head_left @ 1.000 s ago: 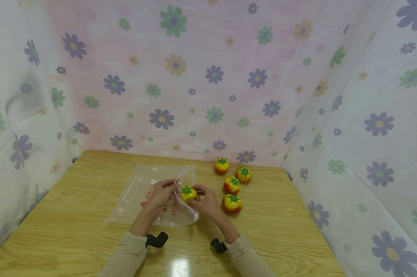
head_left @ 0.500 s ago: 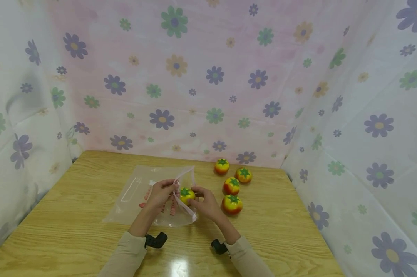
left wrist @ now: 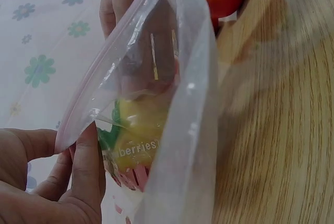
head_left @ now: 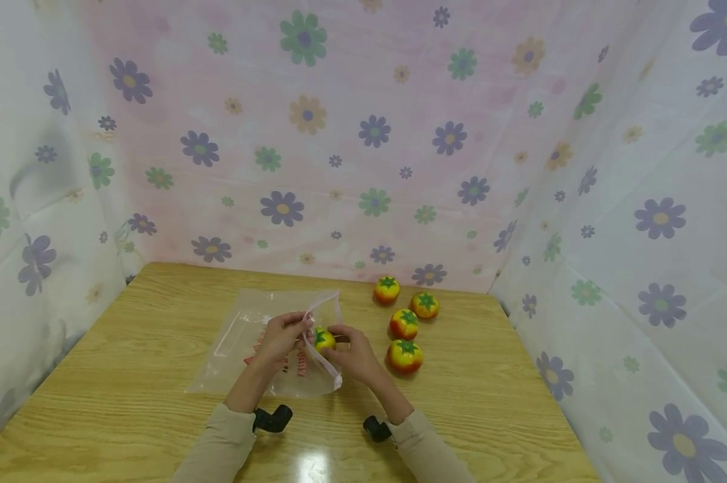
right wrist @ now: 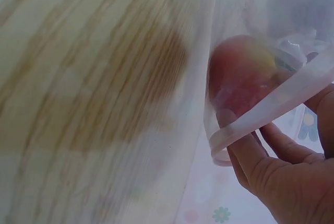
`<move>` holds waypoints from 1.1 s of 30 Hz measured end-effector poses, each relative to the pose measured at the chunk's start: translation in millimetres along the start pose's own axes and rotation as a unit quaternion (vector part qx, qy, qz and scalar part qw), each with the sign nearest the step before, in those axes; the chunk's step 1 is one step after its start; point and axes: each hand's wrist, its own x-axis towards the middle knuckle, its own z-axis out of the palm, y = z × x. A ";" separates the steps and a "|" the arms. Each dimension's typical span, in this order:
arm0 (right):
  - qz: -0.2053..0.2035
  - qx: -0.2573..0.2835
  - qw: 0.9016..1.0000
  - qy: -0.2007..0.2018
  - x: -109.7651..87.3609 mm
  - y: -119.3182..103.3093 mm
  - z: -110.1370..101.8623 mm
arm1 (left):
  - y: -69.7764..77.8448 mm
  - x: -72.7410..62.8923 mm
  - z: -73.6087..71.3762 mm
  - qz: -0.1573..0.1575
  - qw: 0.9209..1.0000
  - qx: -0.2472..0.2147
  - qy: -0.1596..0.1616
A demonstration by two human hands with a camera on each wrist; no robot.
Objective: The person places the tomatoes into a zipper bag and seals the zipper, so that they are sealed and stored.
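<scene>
A clear zip bag (head_left: 230, 335) with red printing lies on the table, its pink-edged mouth facing right. My left hand (head_left: 281, 341) pinches the upper edge of that mouth and lifts it; in the left wrist view the thumb and fingers (left wrist: 86, 164) grip the rim. My right hand (head_left: 356, 354) holds a yellow-and-red tomato (head_left: 323, 340) with a green leafy top, just inside the mouth. Through the film in the right wrist view, the tomato (right wrist: 242, 75) shows with fingertips against it. Film partly covers the right fingers in both wrist views.
Several more tomatoes stand right of the bag: one nearest my right hand (head_left: 405, 356), one behind it (head_left: 403, 325), others farther back (head_left: 425, 304). A wooden table (head_left: 490, 402) bears everything. Flower-print cloth (head_left: 351, 134) hangs behind and at both sides.
My right hand has moved a little left, carrying the tomato deeper into the bag's mouth. My left hand keeps its pinch on the rim, nearly still.
</scene>
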 end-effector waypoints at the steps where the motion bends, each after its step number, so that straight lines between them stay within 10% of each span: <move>1: -0.001 0.000 1.000 -0.001 0.2 -0.4 -0.1 | 0.4 -0.3 -0.2 0.001 1.000 0.000 0.000; 33: -0.013 0.013 1.000 0.019 -12.0 -6.2 -14.1 | 0.4 -0.5 4.5 -0.009 1.000 -0.008 0.005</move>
